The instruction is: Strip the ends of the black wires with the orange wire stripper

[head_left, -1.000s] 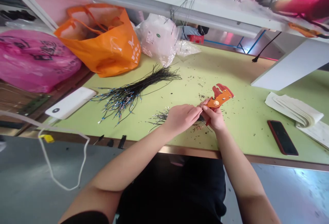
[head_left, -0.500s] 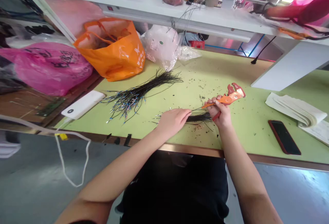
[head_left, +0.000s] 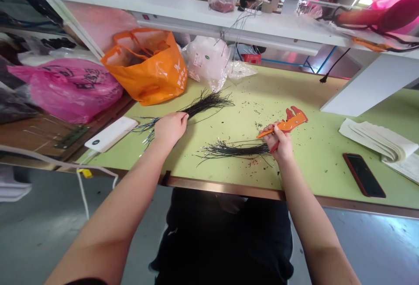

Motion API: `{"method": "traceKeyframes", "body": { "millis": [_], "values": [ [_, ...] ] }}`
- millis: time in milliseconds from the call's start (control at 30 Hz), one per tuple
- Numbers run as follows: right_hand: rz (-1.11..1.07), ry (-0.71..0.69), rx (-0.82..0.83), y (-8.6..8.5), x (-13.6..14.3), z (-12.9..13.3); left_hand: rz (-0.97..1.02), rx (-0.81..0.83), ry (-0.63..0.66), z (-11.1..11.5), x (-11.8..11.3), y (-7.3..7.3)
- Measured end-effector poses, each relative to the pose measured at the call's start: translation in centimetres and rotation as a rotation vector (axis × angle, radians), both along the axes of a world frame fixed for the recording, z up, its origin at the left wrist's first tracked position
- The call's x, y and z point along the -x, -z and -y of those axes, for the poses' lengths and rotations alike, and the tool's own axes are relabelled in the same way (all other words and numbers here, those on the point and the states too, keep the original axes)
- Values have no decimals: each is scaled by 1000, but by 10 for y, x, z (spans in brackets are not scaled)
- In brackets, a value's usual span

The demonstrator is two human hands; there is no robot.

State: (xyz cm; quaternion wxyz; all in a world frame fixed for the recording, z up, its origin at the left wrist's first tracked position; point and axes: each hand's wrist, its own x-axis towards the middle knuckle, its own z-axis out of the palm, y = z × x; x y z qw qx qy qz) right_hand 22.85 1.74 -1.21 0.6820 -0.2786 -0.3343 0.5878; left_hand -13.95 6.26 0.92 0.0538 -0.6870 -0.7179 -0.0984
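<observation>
My right hand (head_left: pixel 282 143) is wrapped round orange and red wire strippers (head_left: pixel 291 122), whose jaws point up to the right. Below and left of it, a bundle of black wires (head_left: pixel 240 149) with bare silvery ends lies on the green tabletop (head_left: pixel 209 171). My left hand (head_left: pixel 170 128) is over the farther bundle of black wires (head_left: pixel 209 101), which has blue-tipped ends. Its fingers are pinched together on wire at the middle of that bundle; how many strands they grip is hidden.
A white power bank (head_left: pixel 111 134) with a cable lies at left, near an orange bag (head_left: pixel 147 75) and a pink bag (head_left: pixel 75 88). To the right are a phone (head_left: pixel 364 175) and folded papers (head_left: pixel 376 139). Small black scraps dot the tabletop. A white shelf (head_left: pixel 183 10) spans the back.
My left hand has moved left and away from the near bundle to the far one. The wire that ran from it towards the strippers no longer shows. My right hand has hardly moved.
</observation>
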Motion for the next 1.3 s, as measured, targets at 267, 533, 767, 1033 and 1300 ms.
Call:
{"method": "traceKeyframes", "body": {
  "millis": [267,533,767,1033,1300],
  "values": [
    [-42,-2,22,-1,-3,-1,82,-100,85,3,-14,20],
    [-41,-22,16,-4,-1,3,92,10,820,55,-120,41],
    [-39,-17,20,-4,-1,4,69,-65,833,53,-136,68],
    [-29,-22,18,-5,-3,4,123,-126,841,55,-133,76],
    [10,8,33,-8,-2,4,310,-74,762,55,-133,71]
  ]
}}
